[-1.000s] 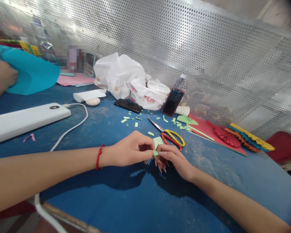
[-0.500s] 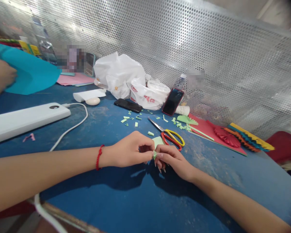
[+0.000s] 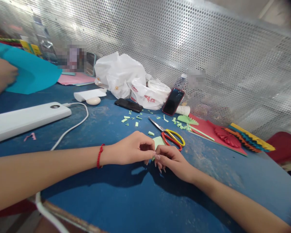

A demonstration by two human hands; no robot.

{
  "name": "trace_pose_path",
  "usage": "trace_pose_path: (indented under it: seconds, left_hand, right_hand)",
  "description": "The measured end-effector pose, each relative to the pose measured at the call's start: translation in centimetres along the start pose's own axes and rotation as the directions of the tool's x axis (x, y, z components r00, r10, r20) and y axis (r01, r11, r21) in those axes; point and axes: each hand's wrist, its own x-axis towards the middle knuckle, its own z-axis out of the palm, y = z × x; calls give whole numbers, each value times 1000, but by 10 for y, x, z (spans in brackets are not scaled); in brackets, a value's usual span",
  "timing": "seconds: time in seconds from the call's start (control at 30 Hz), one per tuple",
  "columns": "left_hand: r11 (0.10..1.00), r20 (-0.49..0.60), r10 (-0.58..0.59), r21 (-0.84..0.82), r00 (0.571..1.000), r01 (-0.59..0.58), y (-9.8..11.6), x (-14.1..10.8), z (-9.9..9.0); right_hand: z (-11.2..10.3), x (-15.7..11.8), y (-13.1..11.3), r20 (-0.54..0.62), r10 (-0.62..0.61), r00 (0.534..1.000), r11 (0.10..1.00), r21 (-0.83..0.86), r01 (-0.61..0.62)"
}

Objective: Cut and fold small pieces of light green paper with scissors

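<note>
Above the near part of the blue table (image 3: pixel 126 207), my left hand (image 3: pixel 133 149) and my right hand (image 3: pixel 172 158) meet at the fingertips. Both pinch one small piece of green paper (image 3: pixel 153 158), mostly hidden by the fingers. A pale green paper sheet (image 3: pixel 158 141) lies flat just beyond the hands. Partly over it rest scissors (image 3: pixel 169 135) with one red and one yellow handle, blades pointing away to the left. Small green paper scraps (image 3: pixel 136 124) are scattered beyond my hands.
A black phone (image 3: pixel 128 105), a propped red-edged phone (image 3: pixel 174 101) and white plastic bags (image 3: pixel 121 74) stand along the perforated metal panel. Folded coloured papers (image 3: pixel 247 139) lie right. A white device (image 3: pixel 29 119) with a cable is left. Another person's hand (image 3: pixel 2 74) touches blue paper (image 3: pixel 36 74).
My fingertips have drawn slightly closer, and less of the green paper piece shows between them. The things on the table have not moved.
</note>
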Motion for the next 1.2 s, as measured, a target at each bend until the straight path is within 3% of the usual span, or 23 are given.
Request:
trace_pose_path:
  seconds: [0.27, 0.4, 0.83, 1.2]
  left_hand:
    - [936, 46, -67, -344, 997, 79, -9, 5, 0]
    - [896, 59, -72, -435, 996, 90, -12, 6, 0]
    - [908, -23, -154, -397, 988, 132, -15, 9, 0]
    - [923, -73, -199, -348, 977, 162, -10, 10, -2]
  right_hand:
    - [1, 0, 0, -55, 6, 998, 1000, 19, -5]
    - [-1, 1, -2, -51, 21, 998, 996, 83, -16]
    - [-2, 6, 3, -213, -34, 977, 999, 19, 38]
    - [4, 1, 1, -203, -67, 977, 986, -163, 34]
